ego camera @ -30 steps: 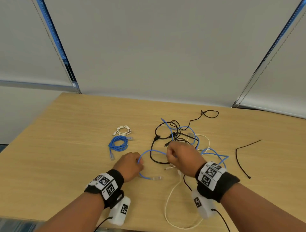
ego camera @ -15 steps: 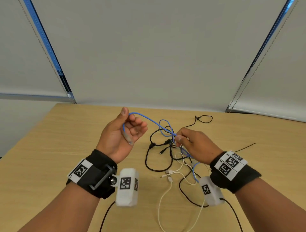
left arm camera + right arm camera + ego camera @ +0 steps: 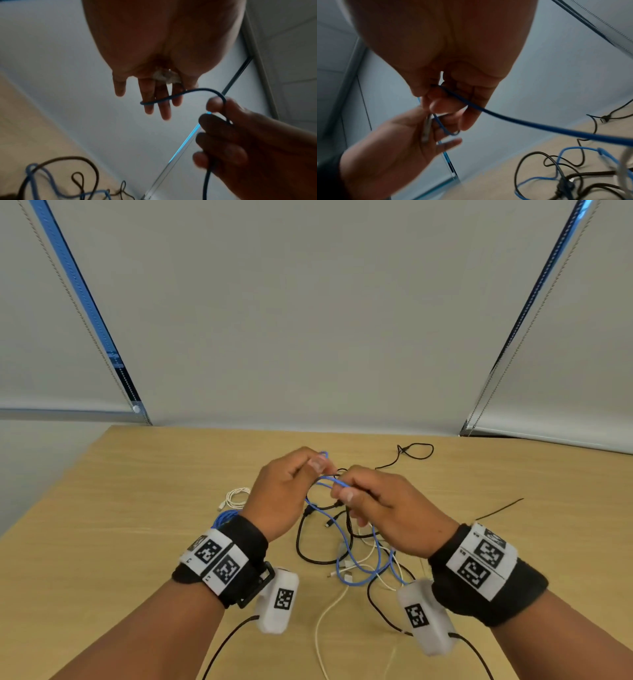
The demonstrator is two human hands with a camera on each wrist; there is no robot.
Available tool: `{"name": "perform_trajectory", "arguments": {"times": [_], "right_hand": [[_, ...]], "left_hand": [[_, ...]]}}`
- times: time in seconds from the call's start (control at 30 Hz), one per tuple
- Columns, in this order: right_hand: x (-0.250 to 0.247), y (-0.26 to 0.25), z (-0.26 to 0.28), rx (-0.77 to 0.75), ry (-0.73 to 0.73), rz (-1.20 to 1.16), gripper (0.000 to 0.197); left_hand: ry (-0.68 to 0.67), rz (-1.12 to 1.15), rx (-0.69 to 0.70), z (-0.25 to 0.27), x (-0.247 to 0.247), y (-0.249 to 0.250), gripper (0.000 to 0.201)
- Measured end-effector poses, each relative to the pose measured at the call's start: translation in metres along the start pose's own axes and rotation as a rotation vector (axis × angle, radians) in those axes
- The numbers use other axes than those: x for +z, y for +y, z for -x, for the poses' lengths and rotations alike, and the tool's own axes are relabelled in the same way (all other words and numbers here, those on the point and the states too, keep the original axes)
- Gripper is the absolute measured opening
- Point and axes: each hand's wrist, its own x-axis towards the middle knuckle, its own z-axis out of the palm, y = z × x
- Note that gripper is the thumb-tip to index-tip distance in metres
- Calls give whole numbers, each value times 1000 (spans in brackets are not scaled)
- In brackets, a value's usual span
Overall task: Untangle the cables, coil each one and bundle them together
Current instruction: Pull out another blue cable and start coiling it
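Note:
Both hands are raised above the wooden table [image 3: 130, 549], close together. My left hand [image 3: 308, 470] holds the end of a blue cable [image 3: 330, 480]. In the left wrist view its clear plug [image 3: 165, 77] sits against the palm, and the blue cable [image 3: 173, 95] loops across the fingers [image 3: 164, 108]. My right hand [image 3: 346, 493] pinches the same cable a little further along; the right wrist view shows the blue cable [image 3: 522, 122] running out from that pinch. The cable hangs down into a tangle of black, white and blue cables [image 3: 342, 549] on the table.
A coiled white cable [image 3: 236, 496] and a coiled blue cable [image 3: 224, 517] lie left of the tangle, the blue one partly behind my left wrist. A black cable loop [image 3: 416, 451] lies at the back. A black tie [image 3: 503, 506] lies to the right.
My left hand has carried the blue cable's end to the right and turned over. Both hands now meet above the tangle, with a short loop of cable between them.

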Motion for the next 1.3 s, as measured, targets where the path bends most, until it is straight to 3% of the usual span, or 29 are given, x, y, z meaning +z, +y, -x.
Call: {"name": "perform_trajectory", "arguments": {"times": [0.27,0.4,0.5,0.63,0.83,0.93,1.03,1.17,1.23,1.3], "right_hand": [[-9,-2,-15,-29,239,-229,16],[-3,-4,-17,14,250,-292,13],[-5,-6,-20,2,261,-195,13],[-17,-7,-25,-3,238,-254,10],[-20,17,-24,30,109,-267,20],[-5,35,-16,127,33,-94,27],[7,44,-7,239,-56,49,23],[16,19,3,164,-218,248,20],[13,-1,4,52,-191,351,17],[2,-19,2,-43,-71,359,16]], "left_hand": [[-163,541,-123,9,17,10,38],[-142,445,-86,7,15,13,37],[-149,412,-85,11,18,14,38],[-180,576,-145,15,11,20,38],[-338,1094,-200,10,-5,36,35],[-300,1208,-174,4,-9,47,38],[-183,1115,-136,-4,-14,55,33],[73,911,-75,-16,-7,45,20],[148,625,-60,-19,-2,36,19],[106,350,-60,-14,6,29,24]]}}
